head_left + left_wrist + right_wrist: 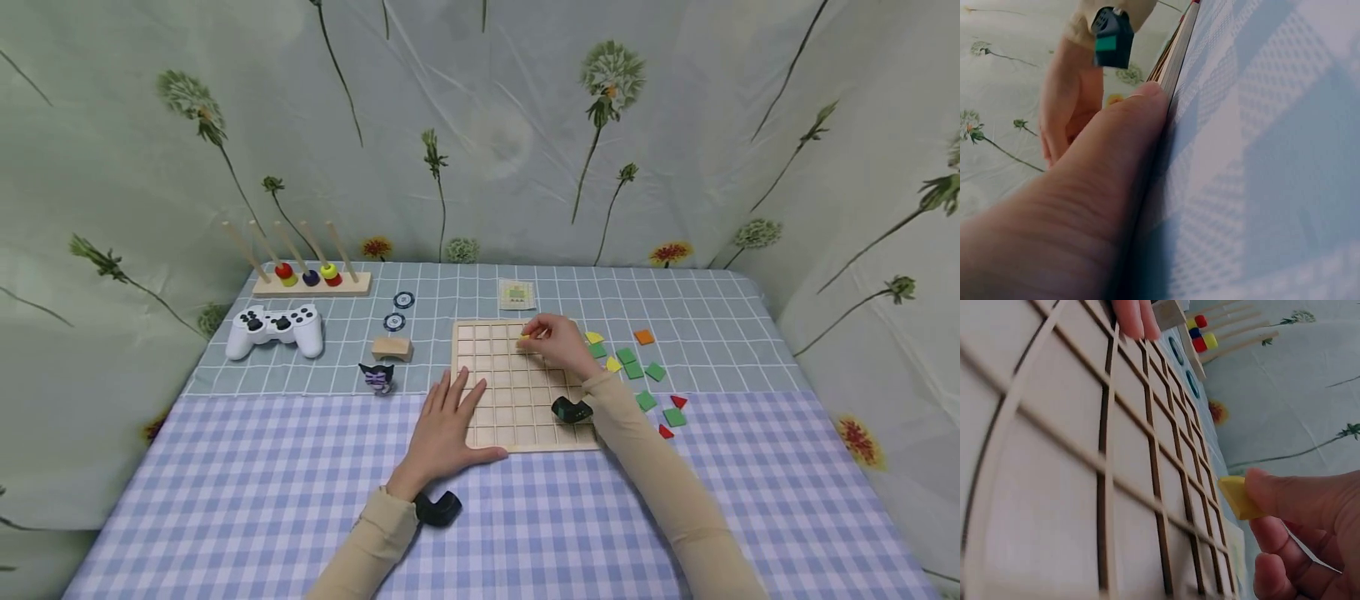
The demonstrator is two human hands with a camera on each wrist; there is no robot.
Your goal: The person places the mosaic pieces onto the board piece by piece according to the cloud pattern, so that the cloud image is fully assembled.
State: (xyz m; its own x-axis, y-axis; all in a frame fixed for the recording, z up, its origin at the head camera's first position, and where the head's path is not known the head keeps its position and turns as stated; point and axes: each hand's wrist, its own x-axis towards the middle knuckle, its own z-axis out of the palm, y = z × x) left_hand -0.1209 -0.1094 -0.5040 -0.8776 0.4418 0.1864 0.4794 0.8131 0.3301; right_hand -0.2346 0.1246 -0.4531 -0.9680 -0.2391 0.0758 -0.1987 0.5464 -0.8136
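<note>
A wooden grid board (498,408) lies on the cloth in front of the person. Over its far part, the right hand (558,342) pinches a small yellow tile (1239,499) between thumb and fingers, close above the grid. With fingers spread, the left hand (446,425) rests at the board's left edge, its thumb (1138,103) along the near edge. To the right of the board lie loose green tiles (633,370), yellow tiles (613,364), red triangles (678,402) and an orange tile (644,337).
Behind the board lies a printed card (517,294). On the left are a white game controller (275,329), a peg stand (311,285) with coloured beads, two round chips (403,300), a wooden block (392,348) and a small dark-eared figurine (377,378). A patterned curtain hangs behind.
</note>
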